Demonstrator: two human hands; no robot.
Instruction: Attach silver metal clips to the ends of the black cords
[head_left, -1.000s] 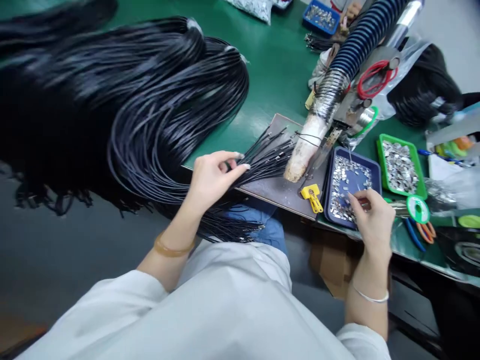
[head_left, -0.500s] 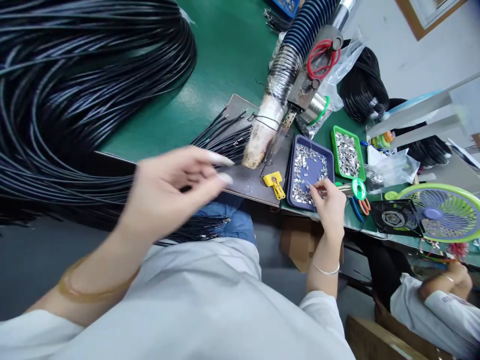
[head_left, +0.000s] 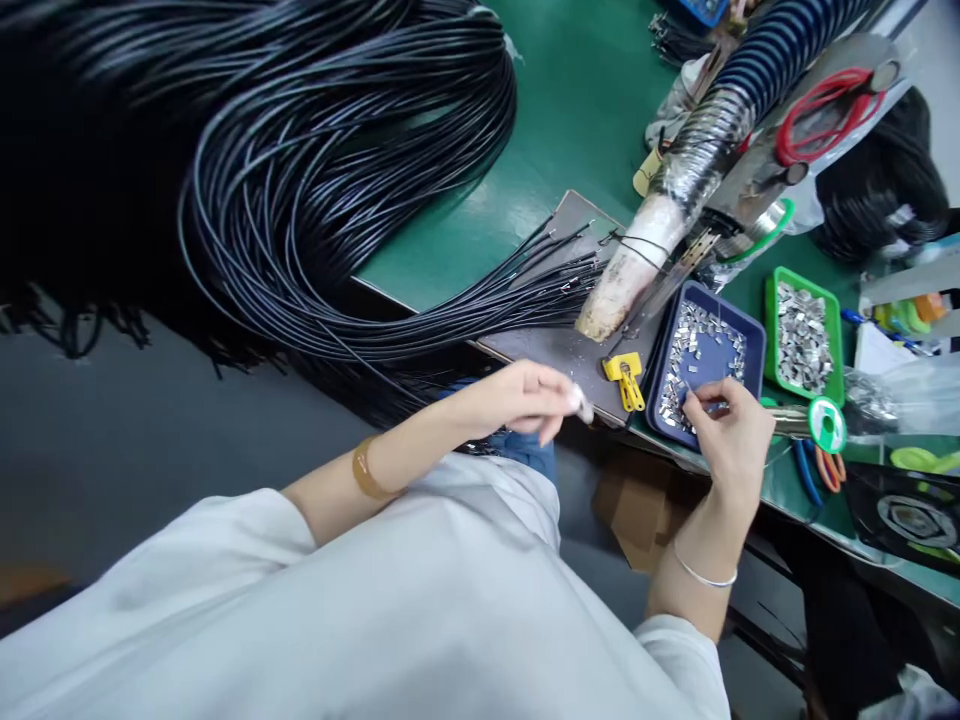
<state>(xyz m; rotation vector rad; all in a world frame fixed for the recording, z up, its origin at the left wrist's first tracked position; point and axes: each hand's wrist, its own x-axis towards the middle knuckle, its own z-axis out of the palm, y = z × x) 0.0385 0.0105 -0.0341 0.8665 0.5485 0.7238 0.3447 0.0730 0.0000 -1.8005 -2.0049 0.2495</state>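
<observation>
From where I stand, the right hand [head_left: 726,435] has its thumb and forefinger drawn together at the tips, low over the near part of a dark blue tray [head_left: 718,362]. A thin sliver seems to show at those tips, but it is too small for me to tell what it is or whether it is gripped. The left hand [head_left: 525,400] is half curled just off the front edge of a flat board [head_left: 559,352], thumb and forefinger close together; the tips are blurred, so I can't tell whether they pinch anything.

Around the right hand, small metal pieces [head_left: 677,362] lie scattered through the tray. Beyond the left hand, black cables [head_left: 442,318] sweep across the board, their ends fanned out just beside a hose's whitish nozzle [head_left: 626,265]. A yellow clip [head_left: 624,380] lies at the board's corner.

As for progress, I'd judge plenty remains: many pieces are loose in the tray, more fill a green tray [head_left: 838,335] next to it, and a great looped bundle [head_left: 300,215] covers the left of the bench [head_left: 577,110]. Whether any cable end is finished is too fine to make out.
</observation>
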